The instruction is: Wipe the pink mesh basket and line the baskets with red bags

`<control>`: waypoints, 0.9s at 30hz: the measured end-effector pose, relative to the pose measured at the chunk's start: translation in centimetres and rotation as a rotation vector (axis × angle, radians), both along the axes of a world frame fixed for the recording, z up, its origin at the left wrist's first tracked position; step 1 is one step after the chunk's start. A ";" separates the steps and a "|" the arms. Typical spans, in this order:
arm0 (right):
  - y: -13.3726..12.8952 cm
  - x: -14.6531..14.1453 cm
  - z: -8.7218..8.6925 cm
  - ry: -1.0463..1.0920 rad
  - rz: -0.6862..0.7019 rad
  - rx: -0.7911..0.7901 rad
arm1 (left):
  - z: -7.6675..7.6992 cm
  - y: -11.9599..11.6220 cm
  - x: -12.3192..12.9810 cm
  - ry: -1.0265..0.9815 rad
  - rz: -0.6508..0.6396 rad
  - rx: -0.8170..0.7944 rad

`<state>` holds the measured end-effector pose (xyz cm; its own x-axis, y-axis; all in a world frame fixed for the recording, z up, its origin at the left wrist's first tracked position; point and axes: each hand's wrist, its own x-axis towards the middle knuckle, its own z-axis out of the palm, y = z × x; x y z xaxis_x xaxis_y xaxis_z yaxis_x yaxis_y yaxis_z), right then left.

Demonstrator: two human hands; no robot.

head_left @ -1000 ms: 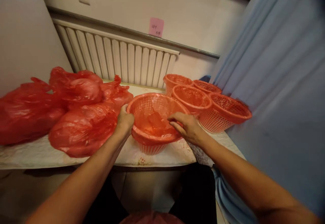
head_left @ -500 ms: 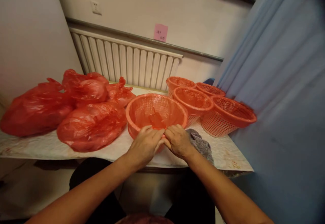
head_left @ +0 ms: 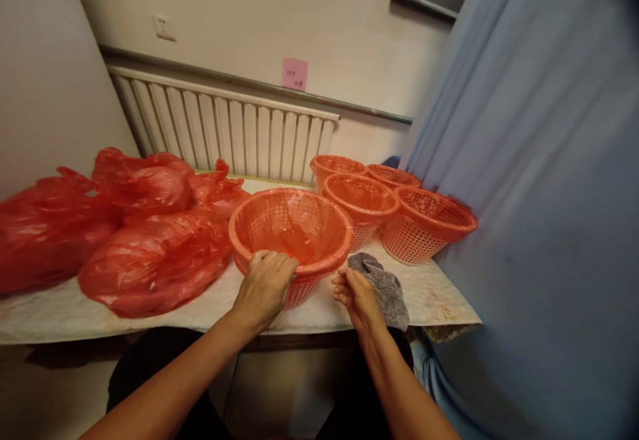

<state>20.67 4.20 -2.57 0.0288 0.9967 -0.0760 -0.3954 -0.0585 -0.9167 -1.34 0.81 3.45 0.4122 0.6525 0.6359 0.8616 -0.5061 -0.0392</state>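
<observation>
Lying along the left of the desk [head_left: 64, 307], a heap of red plastic bags [head_left: 150, 260] presses up against the big orange basket [head_left: 292, 223], which stands upright at the near edge, straight ahead of both hands. This basket is round, so it has no long axis to speak of; a thin red bag lining [head_left: 299, 237] shows inside it. The left hand [head_left: 264, 287] is on the basket's near rim, fingers curled over the edge and onto the lining there, closed on rim and plastic together. The right hand [head_left: 357, 293] sits just beside the basket's right flank, fingers loosely curled with nothing in them as far as can be seen; whether the fingertips touch the mesh wall cannot be told. So the left hand is the nearer one, already in contact. A grey cloth [head_left: 387, 287] lies just right of the right hand. Further right and behind, four smaller orange baskets [head_left: 424, 223] stand bunched, near a blue curtain [head_left: 539, 194].
</observation>
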 end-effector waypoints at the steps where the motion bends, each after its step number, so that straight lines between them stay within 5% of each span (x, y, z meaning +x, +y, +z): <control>1: 0.0 -0.6 -0.2 0.107 0.063 -0.031 | 0.0 0.0 0.0 0.004 0.003 0.001; 8: -0.2 -3.9 1.1 0.444 0.175 -0.052 | -0.1 -0.4 -0.4 0.007 0.020 0.021; 12: 0.0 -4.0 0.2 0.174 0.134 -0.012 | 0.0 -0.5 -1.2 0.006 0.003 0.005; 17: 0.3 -1.3 -0.1 -0.135 -0.227 0.053 | 0.0 -0.5 -2.0 0.005 -0.041 -0.023; 20: -0.5 0.1 2.1 -0.438 -0.558 0.343 | 0.0 -0.5 -1.9 0.002 -0.049 -0.032; 22: -1.3 0.4 4.0 -0.774 -0.589 0.712 | -0.1 -0.4 -1.8 0.004 -0.052 -0.041; 24: -1.7 0.3 5.6 -1.068 -0.397 1.042 | -0.1 -0.2 -2.0 0.006 -0.058 -0.042; 27: -1.0 0.3 6.7 -1.365 -0.097 1.282 | 0.2 0.4 -3.2 0.015 -0.114 -0.051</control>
